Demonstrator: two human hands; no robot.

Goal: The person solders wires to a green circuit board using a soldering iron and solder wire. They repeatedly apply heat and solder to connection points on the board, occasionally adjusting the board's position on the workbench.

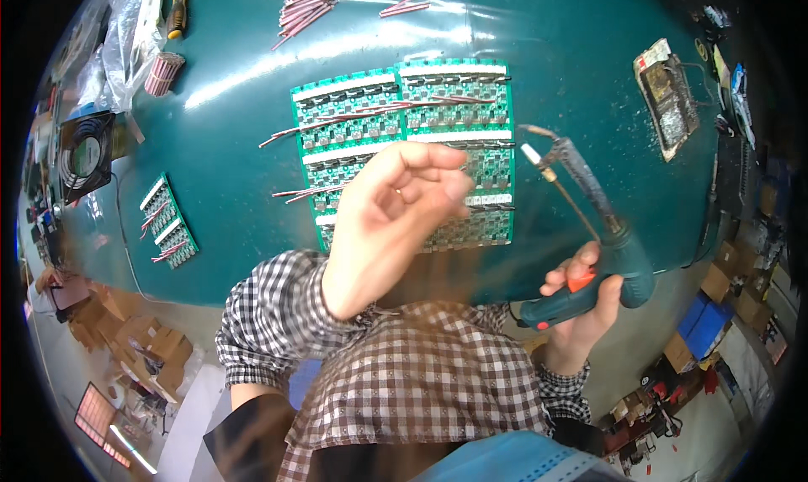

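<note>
Now, seemingly soldering wires (pixel 396 106): gripping gun (pixel 621 250) in right hand (pixel 589 318), right of boards (pixel 459 158); curling left hand (pixel 391 221) over them, can't tell if pinching anything; calling next, probably, for steady gun-to-wire contact.

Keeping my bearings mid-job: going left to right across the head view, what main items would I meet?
Black square-framed fan → small green circuit-board panel → large green circuit-board panels with white strips → dark-green pistol-shaped soldering tool with red trigger → stained dark-brown rectangular object.
</note>
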